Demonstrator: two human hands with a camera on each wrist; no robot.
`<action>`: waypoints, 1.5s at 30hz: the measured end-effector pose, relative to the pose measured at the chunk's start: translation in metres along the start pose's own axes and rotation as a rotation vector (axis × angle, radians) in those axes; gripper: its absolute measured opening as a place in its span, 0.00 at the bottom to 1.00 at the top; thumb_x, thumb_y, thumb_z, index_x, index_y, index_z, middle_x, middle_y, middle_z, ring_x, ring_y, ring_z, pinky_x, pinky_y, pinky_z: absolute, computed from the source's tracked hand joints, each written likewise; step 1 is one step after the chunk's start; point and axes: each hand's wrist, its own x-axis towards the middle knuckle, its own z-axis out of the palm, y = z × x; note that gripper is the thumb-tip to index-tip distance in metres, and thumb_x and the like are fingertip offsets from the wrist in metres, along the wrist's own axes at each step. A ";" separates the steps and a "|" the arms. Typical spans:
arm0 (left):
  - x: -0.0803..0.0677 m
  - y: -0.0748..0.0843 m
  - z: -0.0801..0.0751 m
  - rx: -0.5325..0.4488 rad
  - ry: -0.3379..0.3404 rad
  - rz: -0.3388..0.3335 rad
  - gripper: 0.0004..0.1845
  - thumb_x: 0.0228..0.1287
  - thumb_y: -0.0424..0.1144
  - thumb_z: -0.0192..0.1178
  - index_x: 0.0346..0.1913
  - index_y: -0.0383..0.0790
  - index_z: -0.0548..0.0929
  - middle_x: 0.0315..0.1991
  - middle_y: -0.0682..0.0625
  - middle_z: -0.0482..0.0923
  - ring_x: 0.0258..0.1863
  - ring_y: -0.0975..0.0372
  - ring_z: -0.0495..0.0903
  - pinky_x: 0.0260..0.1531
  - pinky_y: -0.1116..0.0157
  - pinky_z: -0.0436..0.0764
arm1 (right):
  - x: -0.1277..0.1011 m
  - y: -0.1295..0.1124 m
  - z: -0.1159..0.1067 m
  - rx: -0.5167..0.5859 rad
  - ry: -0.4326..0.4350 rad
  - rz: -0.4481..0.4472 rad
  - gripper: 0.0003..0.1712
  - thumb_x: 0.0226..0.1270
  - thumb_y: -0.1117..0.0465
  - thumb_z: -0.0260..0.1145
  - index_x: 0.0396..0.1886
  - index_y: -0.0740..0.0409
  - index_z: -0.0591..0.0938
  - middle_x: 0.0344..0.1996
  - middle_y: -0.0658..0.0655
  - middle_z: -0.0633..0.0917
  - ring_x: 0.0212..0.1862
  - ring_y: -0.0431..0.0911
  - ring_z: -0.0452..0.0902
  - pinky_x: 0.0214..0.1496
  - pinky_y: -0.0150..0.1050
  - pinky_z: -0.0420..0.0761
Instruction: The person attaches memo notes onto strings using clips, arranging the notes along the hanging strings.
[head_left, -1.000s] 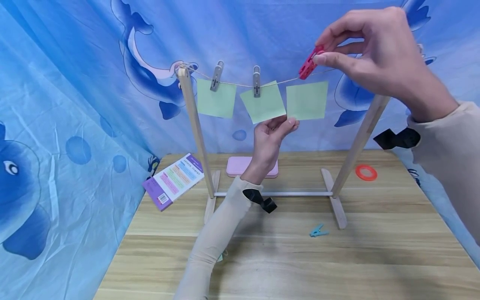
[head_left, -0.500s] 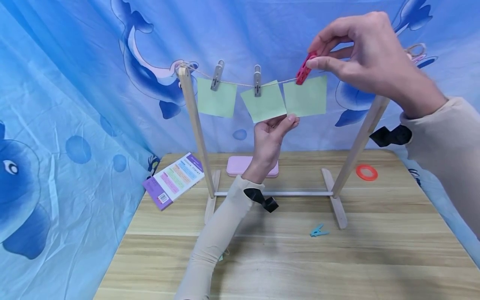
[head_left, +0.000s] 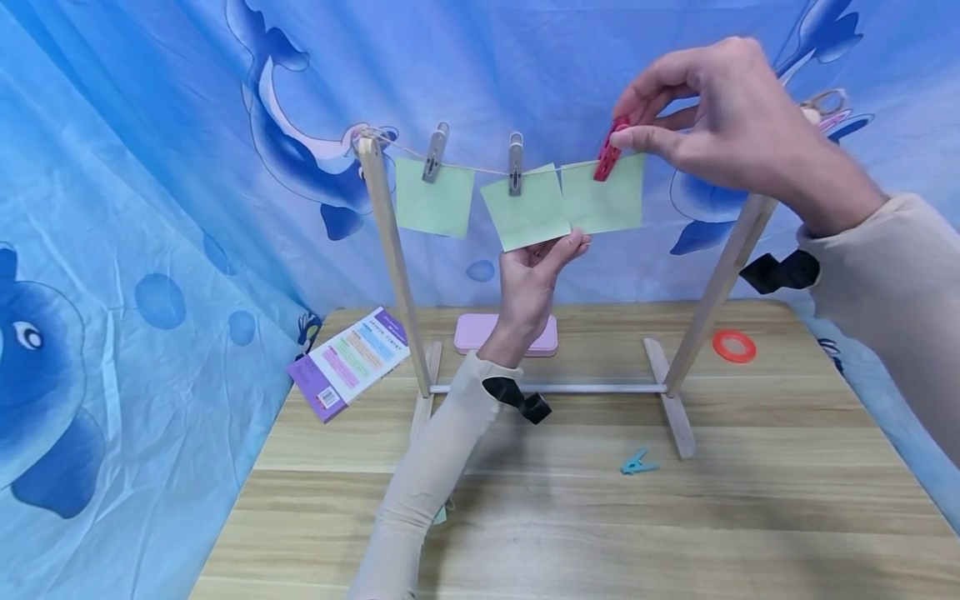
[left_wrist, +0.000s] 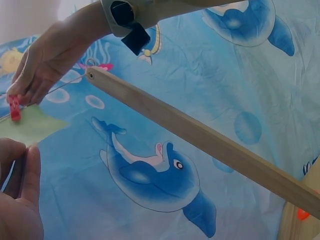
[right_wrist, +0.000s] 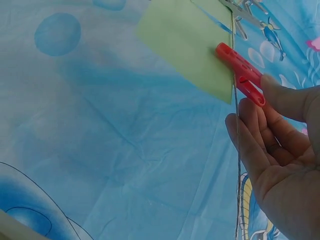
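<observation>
A purple-edged booklet (head_left: 348, 362) lies at the table's (head_left: 570, 517) left edge; its print is too small to read. Behind it a wooden rack (head_left: 390, 267) carries a string (head_left: 480, 169) with two grey clothespins (head_left: 434, 152), each holding a green paper square (head_left: 432, 197). A pink case (head_left: 506, 334) lies under the string. The left hand (head_left: 534, 275) pinches the lower corner of a third green sheet (head_left: 603, 196). The right hand (head_left: 720, 125) grips a red clothespin (head_left: 604, 152), its tip over that sheet's top edge at the string. A blue clothespin (head_left: 637, 462) lies on the table before the rack, and a red ring (head_left: 732, 345) lies far right.
</observation>
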 end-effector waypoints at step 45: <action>-0.013 0.001 -0.010 -0.016 -0.013 -0.077 0.12 0.61 0.22 0.60 0.46 0.37 0.81 0.39 0.49 0.87 0.40 0.61 0.87 0.53 0.59 0.85 | -0.011 -0.004 -0.005 -0.046 -0.018 -0.129 0.23 0.61 0.55 0.73 0.55 0.54 0.82 0.51 0.56 0.85 0.49 0.45 0.80 0.62 0.23 0.75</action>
